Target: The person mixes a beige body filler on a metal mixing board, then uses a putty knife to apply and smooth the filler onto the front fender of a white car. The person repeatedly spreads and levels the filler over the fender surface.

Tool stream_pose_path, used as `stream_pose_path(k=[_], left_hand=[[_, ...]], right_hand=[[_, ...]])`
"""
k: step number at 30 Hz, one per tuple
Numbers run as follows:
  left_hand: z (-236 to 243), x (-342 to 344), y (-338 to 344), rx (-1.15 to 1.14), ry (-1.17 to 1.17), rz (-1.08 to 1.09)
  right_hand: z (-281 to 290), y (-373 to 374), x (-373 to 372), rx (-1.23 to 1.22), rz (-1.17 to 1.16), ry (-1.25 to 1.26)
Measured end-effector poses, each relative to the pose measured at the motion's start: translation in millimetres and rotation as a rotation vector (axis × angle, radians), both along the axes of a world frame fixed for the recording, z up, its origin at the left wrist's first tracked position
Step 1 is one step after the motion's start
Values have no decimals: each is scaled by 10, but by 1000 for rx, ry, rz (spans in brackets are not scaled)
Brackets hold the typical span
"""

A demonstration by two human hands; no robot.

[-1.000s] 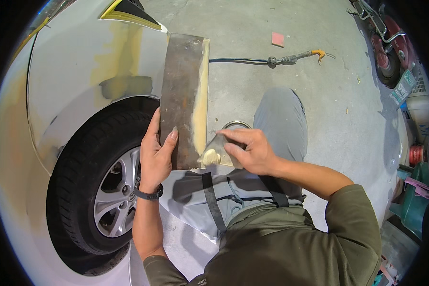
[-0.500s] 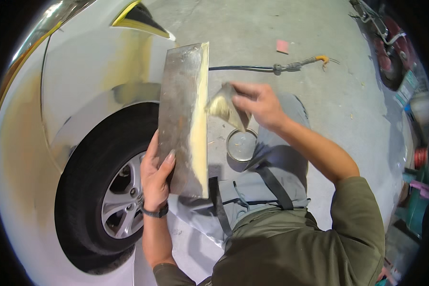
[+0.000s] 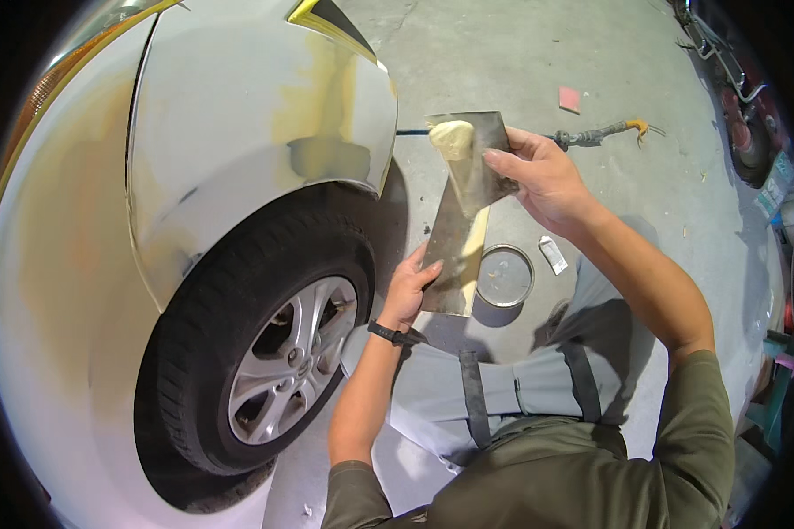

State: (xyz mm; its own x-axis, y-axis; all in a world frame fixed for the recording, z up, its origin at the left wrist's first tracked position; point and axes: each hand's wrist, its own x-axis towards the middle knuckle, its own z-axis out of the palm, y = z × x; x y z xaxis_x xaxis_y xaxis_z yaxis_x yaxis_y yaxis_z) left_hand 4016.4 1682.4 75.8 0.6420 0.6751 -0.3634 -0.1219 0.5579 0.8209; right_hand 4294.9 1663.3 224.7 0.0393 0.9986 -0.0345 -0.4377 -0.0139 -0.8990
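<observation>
My left hand (image 3: pixel 408 286) grips the lower part of a long metal plate (image 3: pixel 441 247), which carries a strip of cream filler along its right edge. My right hand (image 3: pixel 540 176) pinches a short, wide metal spreader (image 3: pixel 490 130) with a soft cream lump of filler (image 3: pixel 450 139) on its face; it is raised over the plate's upper part and hides that end. Left of both hands is the car's pale panel (image 3: pixel 212 97) with yellowish and grey patches, above a black tyre (image 3: pixel 176 370) and silver wheel.
A round metal tin (image 3: pixel 505 273), a small white tube (image 3: pixel 552 254), a pink square (image 3: pixel 569 99) and a hose with an orange-ended fitting (image 3: pixel 595 137) lie on the concrete. A dark red scooter (image 3: pixel 737 115) and assorted items line the right edge. My bent legs are below.
My right hand has lifted the spreader from the plate's lower end to above its upper end. The plate has shifted right. The view has moved, showing more of the car.
</observation>
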Motion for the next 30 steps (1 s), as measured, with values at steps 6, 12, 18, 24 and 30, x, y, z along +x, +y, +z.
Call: stream_pose_path(k=[6, 12, 18, 24, 30], left_hand=[[-371, 38, -34, -91, -122, -55], [-620, -125, 80, -116, -151, -5], [-658, 2, 179, -50, -49, 47], [-566, -33, 109, -75, -19, 25], [-515, -60, 13, -151, 107, 78]], right_hand=[[210, 615, -371, 220, -94, -311], [267, 1085, -770, 430, -322, -488], [177, 1394, -1018, 688, -640, -567], [-53, 1253, -1250, 808, -607, -651], [64, 1574, -1011, 811, -637, -658]])
